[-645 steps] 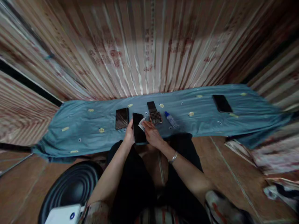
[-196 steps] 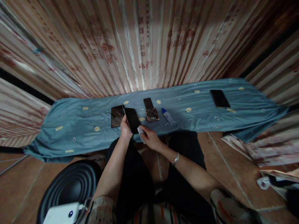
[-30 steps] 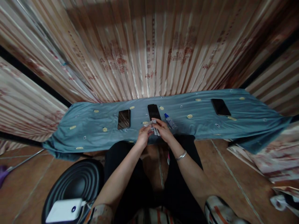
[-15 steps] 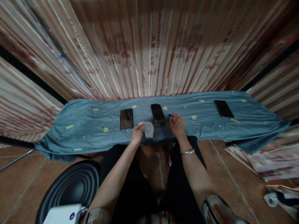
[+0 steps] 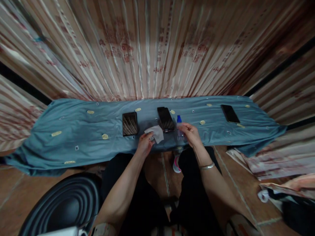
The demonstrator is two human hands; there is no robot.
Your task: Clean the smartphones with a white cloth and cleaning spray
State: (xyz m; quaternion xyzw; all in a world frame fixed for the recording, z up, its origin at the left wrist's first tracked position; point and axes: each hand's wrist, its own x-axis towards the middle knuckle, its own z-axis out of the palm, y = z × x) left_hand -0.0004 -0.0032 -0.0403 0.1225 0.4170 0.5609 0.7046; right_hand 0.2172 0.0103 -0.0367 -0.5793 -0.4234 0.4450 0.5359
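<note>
**Bottle gripped at centre frame, wipe pinched just left of it**

The small clear bottle [image 5: 179, 128] with the blue cap is seen just right of frame centre, its long axis running up the picture, cap toward the top. It is closed round by the right hand [image 5: 190, 134], fingers curled on its lower body. A little to the left, the white wipe [image 5: 155, 132] is pinched by the left hand [image 5: 145, 144], fingers shut on its near edge. Between and just above them a dark phone [image 5: 165, 119] is laid on the blue cloth [image 5: 73, 131]; a second phone [image 5: 129, 123] is seen further left, a third [image 5: 229, 113] at upper right.
</note>
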